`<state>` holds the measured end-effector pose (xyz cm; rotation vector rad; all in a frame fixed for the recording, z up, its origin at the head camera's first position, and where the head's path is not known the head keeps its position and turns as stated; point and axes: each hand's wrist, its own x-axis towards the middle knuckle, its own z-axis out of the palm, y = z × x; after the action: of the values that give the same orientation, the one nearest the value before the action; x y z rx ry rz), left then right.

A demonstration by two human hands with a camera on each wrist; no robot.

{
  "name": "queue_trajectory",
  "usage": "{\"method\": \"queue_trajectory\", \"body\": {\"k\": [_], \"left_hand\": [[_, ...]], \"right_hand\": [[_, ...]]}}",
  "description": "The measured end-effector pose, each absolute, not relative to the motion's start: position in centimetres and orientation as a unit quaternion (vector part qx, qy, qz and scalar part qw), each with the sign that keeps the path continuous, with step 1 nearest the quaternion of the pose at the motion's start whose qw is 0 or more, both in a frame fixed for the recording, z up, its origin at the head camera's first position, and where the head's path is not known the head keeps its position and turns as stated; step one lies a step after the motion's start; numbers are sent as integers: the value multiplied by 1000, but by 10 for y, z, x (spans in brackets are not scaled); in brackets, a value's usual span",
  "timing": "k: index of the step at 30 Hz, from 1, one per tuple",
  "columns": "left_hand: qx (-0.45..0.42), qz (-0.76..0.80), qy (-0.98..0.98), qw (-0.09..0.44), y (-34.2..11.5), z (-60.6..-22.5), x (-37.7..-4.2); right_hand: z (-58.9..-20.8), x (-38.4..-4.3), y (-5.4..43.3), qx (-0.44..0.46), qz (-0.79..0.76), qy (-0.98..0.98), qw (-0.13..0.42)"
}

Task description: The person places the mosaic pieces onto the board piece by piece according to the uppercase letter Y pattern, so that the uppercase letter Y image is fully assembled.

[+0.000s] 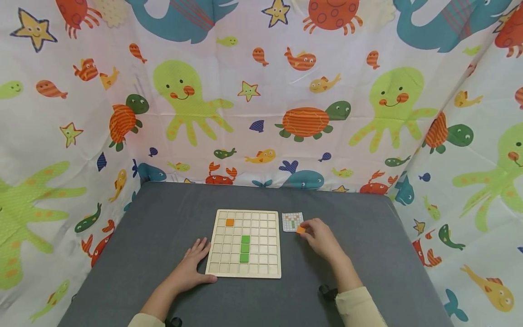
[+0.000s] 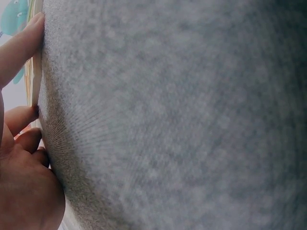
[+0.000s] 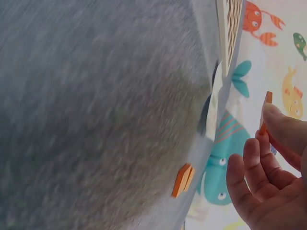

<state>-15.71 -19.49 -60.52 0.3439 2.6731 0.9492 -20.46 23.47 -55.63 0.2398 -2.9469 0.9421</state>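
Note:
A pale wooden grid board (image 1: 264, 269) lies on the grey cloth. One orange tile (image 1: 230, 222) sits in an upper-left square, and three green tiles (image 1: 244, 248) form a column near the middle. My left hand (image 1: 191, 269) rests at the board's lower-left corner, fingers along the left side and thumb at the front edge. Right of the board, my right hand (image 1: 323, 239) pinches an orange square tile (image 3: 266, 112) between thumb and fingertip, raised above the cloth. That tile overlaps the corner of a small printed grid card (image 1: 291, 218) in the head view.
More orange tiles (image 3: 182, 180) lie close together on the cloth near the right hand, hidden behind it in the head view. A curtain (image 1: 245, 122) printed with sea animals encloses the grey table (image 1: 175, 204) at the back and sides. A black band (image 1: 328, 293) shows at the right wrist.

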Motion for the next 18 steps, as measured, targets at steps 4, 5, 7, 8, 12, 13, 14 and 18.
{"method": "queue_trajectory", "body": {"k": [4, 5, 7, 8, 12, 13, 14, 18], "left_hand": [[120, 333, 925, 139, -196, -606, -158], [122, 333, 925, 138, -196, -606, -158], [124, 334, 924, 139, -196, -607, -157], [125, 334, 924, 138, -196, -607, -157], [122, 337, 923, 141, -196, -608, -156], [121, 336, 923, 141, -195, -608, -157], [120, 337, 923, 140, -195, -609, -157], [118, 335, 924, 144, -195, -609, -159]], "right_hand": [[-556, -207, 223, 87, 309, -947, 18], [-555, -207, 220, 87, 314, -945, 16], [-554, -208, 214, 85, 324, -942, 10], [-553, -208, 210, 85, 325, -942, 8], [-551, -210, 198, 95, 326, -940, 3], [-550, -211, 195, 101, 325, -940, 5], [-550, -211, 193, 106, 325, -940, 6], [-548, -214, 182, 120, 326, -938, 11]]}}
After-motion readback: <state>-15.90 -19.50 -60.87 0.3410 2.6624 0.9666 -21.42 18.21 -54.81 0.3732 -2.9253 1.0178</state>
